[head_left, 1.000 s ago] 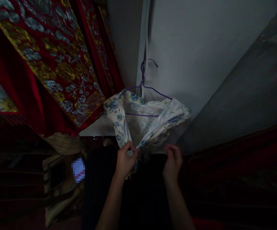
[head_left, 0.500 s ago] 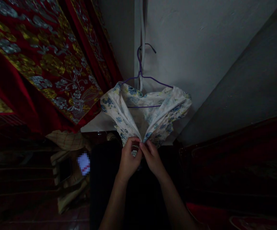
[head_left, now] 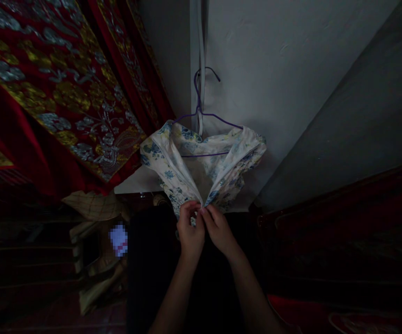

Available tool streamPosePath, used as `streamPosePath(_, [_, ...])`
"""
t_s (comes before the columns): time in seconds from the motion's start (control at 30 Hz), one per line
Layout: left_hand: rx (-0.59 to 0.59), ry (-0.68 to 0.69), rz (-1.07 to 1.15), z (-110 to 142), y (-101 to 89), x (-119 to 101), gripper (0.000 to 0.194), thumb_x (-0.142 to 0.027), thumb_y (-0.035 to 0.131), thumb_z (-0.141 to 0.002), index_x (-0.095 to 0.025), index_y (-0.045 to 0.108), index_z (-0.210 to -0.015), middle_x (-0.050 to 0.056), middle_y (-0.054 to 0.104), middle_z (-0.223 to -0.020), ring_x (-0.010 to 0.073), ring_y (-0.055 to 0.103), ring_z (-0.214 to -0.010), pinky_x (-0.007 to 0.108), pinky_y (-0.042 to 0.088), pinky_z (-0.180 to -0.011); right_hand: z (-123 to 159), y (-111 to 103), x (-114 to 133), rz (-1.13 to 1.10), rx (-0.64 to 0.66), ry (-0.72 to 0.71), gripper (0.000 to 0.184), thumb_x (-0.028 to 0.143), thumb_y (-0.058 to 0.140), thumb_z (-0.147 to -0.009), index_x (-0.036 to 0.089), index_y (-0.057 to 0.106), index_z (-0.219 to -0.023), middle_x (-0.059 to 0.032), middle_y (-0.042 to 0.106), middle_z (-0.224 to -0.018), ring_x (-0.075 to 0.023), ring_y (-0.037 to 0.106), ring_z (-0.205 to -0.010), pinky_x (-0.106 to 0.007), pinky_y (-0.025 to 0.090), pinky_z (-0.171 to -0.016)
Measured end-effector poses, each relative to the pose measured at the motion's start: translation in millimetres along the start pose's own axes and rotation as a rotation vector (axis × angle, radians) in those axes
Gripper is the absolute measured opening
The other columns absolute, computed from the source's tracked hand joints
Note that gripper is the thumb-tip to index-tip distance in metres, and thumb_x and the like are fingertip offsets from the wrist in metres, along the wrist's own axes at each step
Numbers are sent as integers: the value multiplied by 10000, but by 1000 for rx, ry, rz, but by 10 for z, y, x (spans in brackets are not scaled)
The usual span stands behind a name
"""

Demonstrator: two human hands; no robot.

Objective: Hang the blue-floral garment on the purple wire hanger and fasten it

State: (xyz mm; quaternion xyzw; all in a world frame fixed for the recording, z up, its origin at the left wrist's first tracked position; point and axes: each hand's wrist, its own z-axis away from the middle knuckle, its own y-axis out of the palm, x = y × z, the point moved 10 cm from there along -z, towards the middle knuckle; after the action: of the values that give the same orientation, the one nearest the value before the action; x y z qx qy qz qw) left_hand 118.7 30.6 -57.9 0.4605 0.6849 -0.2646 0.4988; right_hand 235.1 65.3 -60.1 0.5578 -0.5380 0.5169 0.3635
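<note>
A white garment with blue and yellow flowers (head_left: 173, 174), like a blouse or dress, hangs on a purple wire hanger (head_left: 218, 117). Its front is open in a V that narrows down to my hands. My left hand (head_left: 191, 229) pinches the left front edge at the point of the V. Right beside it, my right hand (head_left: 217, 227) pinches the right front edge, fingertips touching those of the left. Any button or fastener between the fingers is too small and dark to make out. The lower part of the garment is hidden behind my hands.
The hanger's hook catches on a pale cord (head_left: 202, 51) along the wall (head_left: 263, 60). A red cloth with gold and silver embroidery (head_left: 72, 93) hangs at left. Below it stands a wooden chair (head_left: 86, 297) with a blurred-out pale item (head_left: 119, 239). Dark red furniture (head_left: 343, 204) is at right.
My right hand, apart from the garment a second ago, has moved left and now pinches its front edge beside my left hand. The V opening is drawn straighter.
</note>
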Motion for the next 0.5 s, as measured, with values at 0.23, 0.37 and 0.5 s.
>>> streamPosePath(0.23, [47, 23, 51, 20, 89, 124, 422, -179, 600, -942, -229, 432, -1326, 77, 664, -1072, 187, 663, -986, 347, 503, -915, -220, -98, -6, -356, -15, 287, 385, 541, 662, -716, 193, 556, -588, 59, 402, -424, -74, 311, -376, -236, 216, -402])
streamPosePath(0.37, [72, 54, -21, 6, 188, 258, 313, -185, 570, -952, -216, 497, -1254, 63, 642, -1009, 184, 640, -926, 315, 493, -846, -784, -331, 538, -424, -74, 201, 333, 457, 718, -679, 175, 571, -581, 53, 427, -403, -54, 307, -353, -212, 158, -364])
streamPosePath(0.5, [199, 169, -142, -27, 437, 217, 153, -113, 511, -935, -193, 554, -1057, 67, 617, -974, 180, 606, -873, 298, 473, -778, -1392, -575, 1325, -361, -142, 68, 291, 265, 640, -811, 173, 550, -550, 52, 434, -377, -41, 302, -332, -181, 168, -343])
